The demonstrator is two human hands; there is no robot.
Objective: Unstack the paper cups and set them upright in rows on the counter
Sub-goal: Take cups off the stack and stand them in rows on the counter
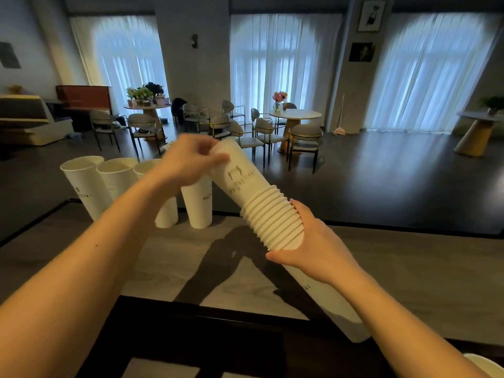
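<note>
Progress: early. Four paper cups (81,184) stand upright in one row along the far edge of the bench (409,268), toward its left corner; the third is largely hidden behind the forearm. The nested stack (261,211) is held tilted above the bench middle, many rims showing, so most cups remain to be separated. Left hand (188,162): fingers curled, pinching the stack's upper end. Right hand (316,244): wrapped around the ribbed lower section. No second row exists.
</note>
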